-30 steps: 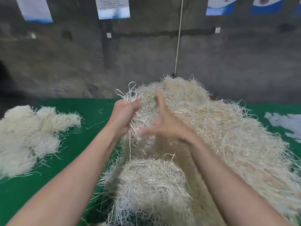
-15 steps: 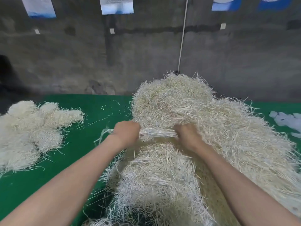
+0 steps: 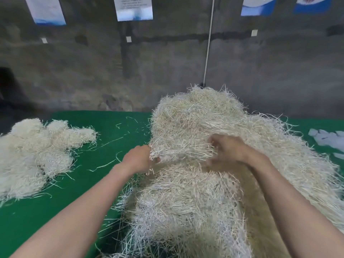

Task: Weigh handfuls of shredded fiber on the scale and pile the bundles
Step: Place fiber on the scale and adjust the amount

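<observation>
A big heap of pale shredded fiber (image 3: 214, 127) fills the middle and right of the green table (image 3: 104, 146). My left hand (image 3: 138, 159) grips a tuft at the heap's left flank, fingers curled into the strands. My right hand (image 3: 226, 150) is blurred, its fingers curled and dug into the fiber near the heap's middle. A clump of fiber (image 3: 180, 153) stretches between both hands. A mound of whiter fiber (image 3: 178, 216) lies in front of them, between my forearms. No scale is visible.
A separate pile of fiber bundles (image 3: 35, 155) lies at the table's left. Loose strands (image 3: 104, 164) are scattered on the green cloth between the piles. White scraps (image 3: 327, 138) sit at the far right. A grey wall (image 3: 167, 62) with posters stands behind.
A second ago my hands were raised, the right one spread over the heap. Both then dropped into the fiber and closed on it; they now sit a little farther apart.
</observation>
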Tool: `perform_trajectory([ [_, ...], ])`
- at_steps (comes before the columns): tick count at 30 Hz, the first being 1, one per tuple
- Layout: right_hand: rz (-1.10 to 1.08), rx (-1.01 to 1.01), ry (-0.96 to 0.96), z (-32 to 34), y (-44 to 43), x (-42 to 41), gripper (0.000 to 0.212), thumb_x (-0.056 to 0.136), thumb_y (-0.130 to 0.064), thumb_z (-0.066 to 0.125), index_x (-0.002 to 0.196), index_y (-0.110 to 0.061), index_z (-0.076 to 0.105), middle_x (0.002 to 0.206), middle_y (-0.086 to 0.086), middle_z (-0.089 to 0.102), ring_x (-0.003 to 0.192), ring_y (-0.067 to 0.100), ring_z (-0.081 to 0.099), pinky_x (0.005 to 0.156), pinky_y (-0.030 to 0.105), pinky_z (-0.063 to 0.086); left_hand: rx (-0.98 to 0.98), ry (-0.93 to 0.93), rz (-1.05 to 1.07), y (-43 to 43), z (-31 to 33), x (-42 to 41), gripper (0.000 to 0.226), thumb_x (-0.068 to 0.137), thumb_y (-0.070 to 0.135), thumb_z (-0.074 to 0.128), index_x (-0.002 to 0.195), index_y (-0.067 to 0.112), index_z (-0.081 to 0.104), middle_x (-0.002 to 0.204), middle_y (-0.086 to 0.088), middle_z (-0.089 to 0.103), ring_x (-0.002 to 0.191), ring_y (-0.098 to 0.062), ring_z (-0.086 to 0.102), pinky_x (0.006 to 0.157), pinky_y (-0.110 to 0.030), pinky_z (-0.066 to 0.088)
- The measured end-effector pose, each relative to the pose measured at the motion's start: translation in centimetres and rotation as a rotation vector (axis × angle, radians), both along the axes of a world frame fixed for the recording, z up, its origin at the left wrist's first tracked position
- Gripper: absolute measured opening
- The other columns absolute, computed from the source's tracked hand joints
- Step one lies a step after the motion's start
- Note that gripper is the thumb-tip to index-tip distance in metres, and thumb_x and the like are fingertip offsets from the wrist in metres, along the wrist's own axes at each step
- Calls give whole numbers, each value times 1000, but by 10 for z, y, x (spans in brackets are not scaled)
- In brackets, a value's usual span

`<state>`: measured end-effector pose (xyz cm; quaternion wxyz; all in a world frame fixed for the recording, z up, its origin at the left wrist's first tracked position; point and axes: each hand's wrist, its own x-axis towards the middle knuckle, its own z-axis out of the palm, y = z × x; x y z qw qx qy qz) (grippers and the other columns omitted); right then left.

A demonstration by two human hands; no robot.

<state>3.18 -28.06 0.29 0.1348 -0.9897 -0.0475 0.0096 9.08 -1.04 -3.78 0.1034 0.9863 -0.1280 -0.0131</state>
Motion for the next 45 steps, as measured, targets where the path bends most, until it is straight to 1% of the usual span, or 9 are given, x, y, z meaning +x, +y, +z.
perform_trajectory([
  [5,167,167,-352,51,51,-20,75,68,-40,76,134,-32,42,135,-13,47,120,7,44,104,31,34,-180,-27,-28,-9,26,-13,29,87,39,63,79,13,54,69,4,55,60,-13,54,52,-24,42],
  [13,25,300,-171,-44,89,18,15,98,-19,43,107,-13,54,96,4,62,88,18,62,80,32,54,-2051,607,-115,-27,91,-30,9,76,11,57,67,10,58,99,-20,70,80,-27,67,83,-43,53],
  [18,-122,155,-240,-84,41,18,21,98,-29,39,110,-16,50,75,-7,55,66,9,58,62,25,51,-2282,550,80,-40,88,-20,14,88,15,52,91,2,56,67,-11,67,57,-20,59,77,-36,50],
  [23,-208,-91,-48,-116,8,4,25,96,-11,39,110,-9,60,106,10,65,94,22,60,76,26,42,-2419,434,138,-36,91,-6,9,92,15,49,86,10,51,61,-5,60,48,-14,53,57,-26,45],
  [30,9,-99,-62,-21,40,-24,37,86,-36,59,118,-17,55,124,-1,58,105,15,57,93,32,49,-2301,347,195,-35,99,-5,17,92,21,53,76,16,53,62,-1,58,45,-13,53,45,-18,43],
  [35,114,210,-273,39,82,-29,108,59,-61,64,148,-30,13,150,-11,24,140,13,23,114,33,14,-2272,364,115,-40,110,-16,15,89,20,57,75,15,53,55,-2,59,43,-12,55,44,-18,45],
  [38,113,485,-11,17,107,-14,73,83,-32,66,144,-18,30,137,3,46,107,10,55,86,21,45,-2139,305,-20,-36,119,-19,17,88,21,59,73,14,56,63,-4,63,51,-14,60,49,-21,48],
  [41,38,708,39,-3,94,0,9,93,-11,55,98,-11,62,92,4,60,61,5,50,52,16,39,-1072,-114,-160,-26,111,-16,20,81,30,66,72,13,59,73,-3,62,57,-3,58,51,-25,49],
  [45,3,714,-133,3,78,9,11,83,-4,59,73,-3,60,76,6,58,64,13,49,62,31,43,-73,173,-290,-38,62,-20,43,74,49,73,79,18,45,72,7,46,54,-2,39,45,-16,31],
])
